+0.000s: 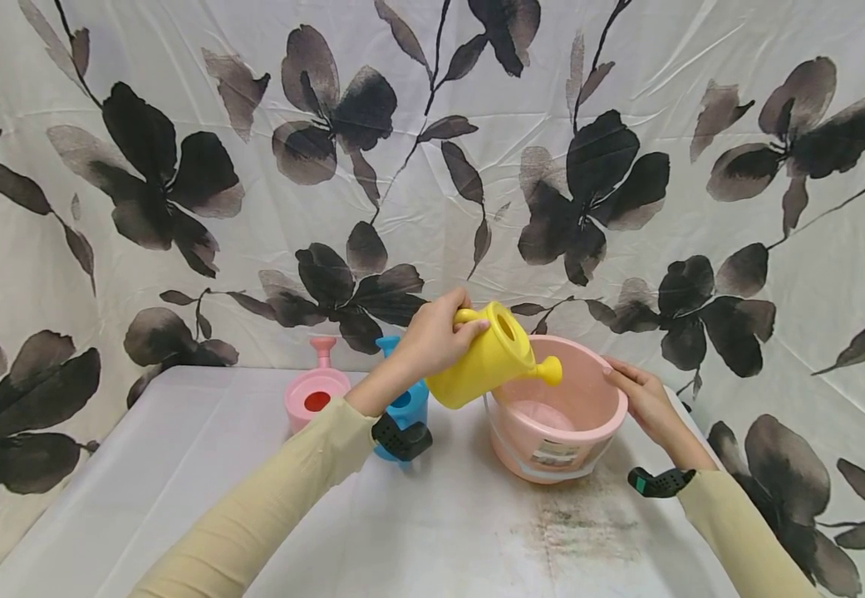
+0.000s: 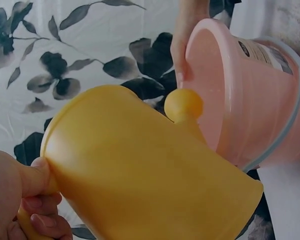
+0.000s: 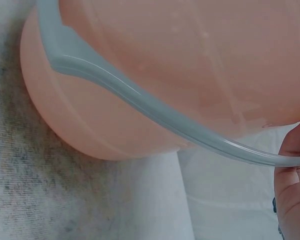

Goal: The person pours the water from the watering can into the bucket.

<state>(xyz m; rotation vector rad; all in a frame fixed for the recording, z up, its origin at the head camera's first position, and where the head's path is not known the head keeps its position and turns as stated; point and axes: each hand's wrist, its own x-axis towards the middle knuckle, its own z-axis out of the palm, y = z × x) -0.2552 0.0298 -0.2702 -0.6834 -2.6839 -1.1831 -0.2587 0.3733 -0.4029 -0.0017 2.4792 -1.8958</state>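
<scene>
My left hand grips the handle of a yellow watering can, which hangs tilted with its round spout head over the near left part of a pink bucket. In the left wrist view the can's body fills the middle, and the thumb lies against its edge. My right hand holds the bucket's far right rim, fingertips over the edge. The bucket stands on the table, its grey handle hanging down along the side. No water shows at the spout.
A pink watering can and a blue watering can stand on the white table to the left, the blue one partly behind my left forearm. Dark stains mark the cloth before the bucket. A floral curtain hangs behind.
</scene>
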